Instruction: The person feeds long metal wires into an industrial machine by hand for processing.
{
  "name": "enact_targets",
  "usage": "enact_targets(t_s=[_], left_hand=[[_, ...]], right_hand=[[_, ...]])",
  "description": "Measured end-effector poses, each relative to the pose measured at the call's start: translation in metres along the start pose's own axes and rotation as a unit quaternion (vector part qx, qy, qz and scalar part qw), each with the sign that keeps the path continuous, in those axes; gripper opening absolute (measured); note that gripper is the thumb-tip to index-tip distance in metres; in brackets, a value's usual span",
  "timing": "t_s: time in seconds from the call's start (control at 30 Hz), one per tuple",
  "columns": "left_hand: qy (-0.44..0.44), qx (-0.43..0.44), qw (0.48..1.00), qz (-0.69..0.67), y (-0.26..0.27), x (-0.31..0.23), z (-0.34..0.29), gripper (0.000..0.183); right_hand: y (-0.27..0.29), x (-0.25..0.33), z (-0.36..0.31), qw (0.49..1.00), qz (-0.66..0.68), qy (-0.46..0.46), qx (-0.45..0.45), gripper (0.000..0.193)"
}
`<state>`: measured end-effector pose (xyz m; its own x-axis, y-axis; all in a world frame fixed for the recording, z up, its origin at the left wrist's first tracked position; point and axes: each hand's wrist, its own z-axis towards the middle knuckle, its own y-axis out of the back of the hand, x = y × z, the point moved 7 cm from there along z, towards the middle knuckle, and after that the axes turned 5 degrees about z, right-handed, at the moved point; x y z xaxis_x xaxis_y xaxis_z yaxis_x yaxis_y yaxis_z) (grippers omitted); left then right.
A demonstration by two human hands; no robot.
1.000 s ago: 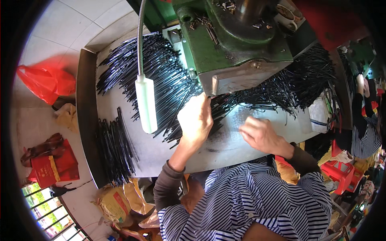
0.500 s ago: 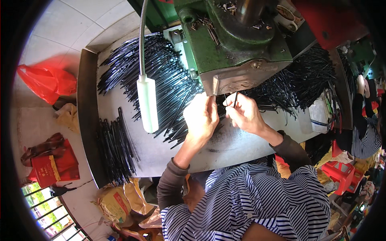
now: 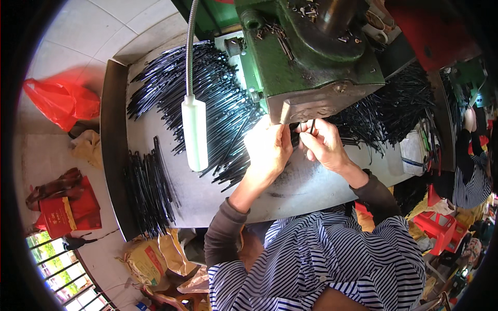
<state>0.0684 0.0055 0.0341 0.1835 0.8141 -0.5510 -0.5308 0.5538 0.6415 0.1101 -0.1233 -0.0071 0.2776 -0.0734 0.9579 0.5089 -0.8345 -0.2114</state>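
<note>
Under the front lower edge of a green machine head (image 3: 316, 78), both of my hands work close together. My right hand (image 3: 326, 147) pinches a thin black rod (image 3: 312, 126) between thumb and fingers, its upper end near the machine's underside. Just left of it, my left hand (image 3: 267, 147) is closed, its fingertips up against the machine's lower edge. Whatever those fingers hold is hidden by the hand and the machine. A large heap of thin black rods (image 3: 202, 98) fans out on the metal table beyond my left hand.
A lamp (image 3: 194, 135) on a flexible neck hangs left of my hands. A smaller bundle of rods (image 3: 150, 192) lies by the table's raised left edge (image 3: 114, 150). More rods (image 3: 394, 103) are heaped right of the machine. Another person (image 3: 472, 176) is at far right.
Both hands have shifted only slightly relative to the machine, the right moving a little nearer the left. The whole view has moved a little. The right hand still pinches the thin rod.
</note>
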Motion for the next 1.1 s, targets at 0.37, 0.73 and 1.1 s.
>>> enact_targets(t_s=[0.37,0.73,1.1], left_hand=[[-0.010,-0.009,1.000,-0.007,-0.002,0.004,-0.003,0.017],[-0.105,0.078,0.982,0.139,-0.003,-0.008,-0.007,0.016],[0.425,0.270,0.750,-0.428,0.015,0.034,-0.066,0.016]], right_hand=[[0.001,-0.006,0.003,0.999,-0.002,0.045,0.000,0.006],[0.000,-0.002,0.001,0.998,-0.037,0.044,-0.004,0.005],[-0.027,-0.013,-0.016,0.980,0.193,0.010,0.050,0.021]])
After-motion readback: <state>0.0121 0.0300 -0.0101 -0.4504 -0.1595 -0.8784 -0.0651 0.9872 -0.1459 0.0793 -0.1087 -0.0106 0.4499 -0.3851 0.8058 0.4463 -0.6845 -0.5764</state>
